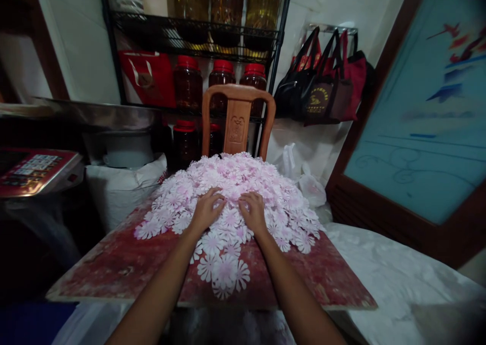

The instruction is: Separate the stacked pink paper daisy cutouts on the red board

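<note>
A large heap of pale pink and white flower-shaped pieces with narrow petals [224, 269], apparently artificial, covers much of a worn red board [125, 271]. Both of my hands are at the front middle of the heap, a short gap apart. My left hand [208, 209] has its fingers bent and its thumb turned inward, closed on a flower piece at the gap. Facing it, my right hand [252, 211] is curled in the same way on the flower piece. The fingertips blend into the pale petals, so the grip is partly hidden.
Behind the heap stands a carved wooden chair [238, 122], with a black rack [152, 24] of red-lidded jars [188, 84] beyond. Bags [322, 89] hang on the wall. White sacking [379, 269] lies at right, near a glass-panelled door [421, 142]. A white sack [121, 190] stands left.
</note>
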A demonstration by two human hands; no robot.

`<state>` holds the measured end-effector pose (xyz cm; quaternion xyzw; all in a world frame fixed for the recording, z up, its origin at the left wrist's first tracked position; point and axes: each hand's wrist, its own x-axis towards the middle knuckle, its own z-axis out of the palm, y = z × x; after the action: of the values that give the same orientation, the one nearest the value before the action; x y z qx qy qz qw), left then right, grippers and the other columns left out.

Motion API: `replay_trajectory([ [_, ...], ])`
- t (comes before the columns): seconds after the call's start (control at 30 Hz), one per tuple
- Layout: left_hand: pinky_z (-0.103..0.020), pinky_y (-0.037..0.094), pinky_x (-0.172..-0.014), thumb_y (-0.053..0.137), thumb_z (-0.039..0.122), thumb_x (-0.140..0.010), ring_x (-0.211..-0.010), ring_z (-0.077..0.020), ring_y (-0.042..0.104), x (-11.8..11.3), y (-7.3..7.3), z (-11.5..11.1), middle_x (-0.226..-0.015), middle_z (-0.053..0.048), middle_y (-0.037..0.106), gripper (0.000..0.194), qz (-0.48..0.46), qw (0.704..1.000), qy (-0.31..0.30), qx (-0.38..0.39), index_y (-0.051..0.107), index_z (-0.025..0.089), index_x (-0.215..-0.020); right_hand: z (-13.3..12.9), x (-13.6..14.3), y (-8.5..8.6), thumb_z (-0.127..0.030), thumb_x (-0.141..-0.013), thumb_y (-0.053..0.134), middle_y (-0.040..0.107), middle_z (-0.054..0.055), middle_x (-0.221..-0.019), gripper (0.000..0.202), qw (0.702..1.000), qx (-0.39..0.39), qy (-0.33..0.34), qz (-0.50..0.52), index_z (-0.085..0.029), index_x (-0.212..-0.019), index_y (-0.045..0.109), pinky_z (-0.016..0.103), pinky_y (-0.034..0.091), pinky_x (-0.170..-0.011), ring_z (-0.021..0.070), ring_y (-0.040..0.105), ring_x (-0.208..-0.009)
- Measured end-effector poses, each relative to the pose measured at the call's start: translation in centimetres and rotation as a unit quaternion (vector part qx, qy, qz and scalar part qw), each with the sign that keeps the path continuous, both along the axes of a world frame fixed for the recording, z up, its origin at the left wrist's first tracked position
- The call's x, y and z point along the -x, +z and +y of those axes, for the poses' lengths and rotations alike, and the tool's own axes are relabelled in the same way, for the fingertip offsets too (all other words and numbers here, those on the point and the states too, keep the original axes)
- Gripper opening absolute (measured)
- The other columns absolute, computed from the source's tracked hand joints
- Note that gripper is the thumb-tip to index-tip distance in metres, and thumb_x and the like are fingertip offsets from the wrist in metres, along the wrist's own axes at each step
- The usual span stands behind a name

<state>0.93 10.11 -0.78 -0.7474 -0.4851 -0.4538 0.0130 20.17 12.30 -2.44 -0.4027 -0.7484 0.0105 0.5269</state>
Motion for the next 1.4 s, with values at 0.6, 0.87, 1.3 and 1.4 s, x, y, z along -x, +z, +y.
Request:
replay_trajectory([
  [0.6,-0.032,0.044,-0.098,0.049,0.032,-0.089,-0.108,-0.0205,0.059,0.5,-0.5,0.8,-0.108,-0.006,0.062,0.018,-0.065,0.997,0.017,-0.022,0.06,0.02,-0.082,0.0,-0.1,0.2,-0.029,-0.091,0.048,0.064,0.005,-0.09,0.018,0.998,0.027,-0.021,0.046,-0.02,-0.086,0.063,0.036,0.036,-0.093,0.0229,0.047,-0.098],
  [0.87,-0.038,0.043,-0.099,0.061,0.031,-0.081,-0.111,-0.0239,0.056,0.2,-0.4,0.4,-0.115,-0.007,0.058,0.034,-0.028,0.998,0.057,-0.005,0.056,0.021,-0.113,-0.2,-0.1,0.3,-0.027,-0.088,0.052,0.066,0.005,-0.091,0.014,0.999,0.017,-0.006,0.03,-0.02,-0.088,0.065,0.037,0.038,-0.092,0.0233,0.05,-0.099],
  [1.3,-0.047,0.04,-0.1,0.046,0.044,-0.094,-0.132,-0.0281,0.039,-0.5,0.3,-0.9,-0.139,-0.006,0.046,0.033,0.055,0.998,0.024,0.012,0.066,0.029,-0.115,-0.4,-0.1,0.4,-0.029,-0.09,0.056,0.064,0.006,-0.092,0.02,0.999,0.011,0.038,-0.025,-0.023,-0.099,0.073,0.038,0.042,-0.089,0.0229,0.05,-0.097],
  [1.4,-0.044,0.041,-0.097,0.046,0.041,-0.094,-0.128,-0.0264,0.043,-0.4,0.2,-0.7,-0.135,-0.007,0.049,0.03,0.054,0.998,0.025,0.006,0.069,0.027,-0.106,-0.5,-0.1,0.4,-0.03,-0.091,0.056,0.064,0.006,-0.092,0.021,0.999,0.01,0.039,-0.026,-0.023,-0.1,0.073,0.037,0.042,-0.09,0.0225,0.049,-0.097],
])
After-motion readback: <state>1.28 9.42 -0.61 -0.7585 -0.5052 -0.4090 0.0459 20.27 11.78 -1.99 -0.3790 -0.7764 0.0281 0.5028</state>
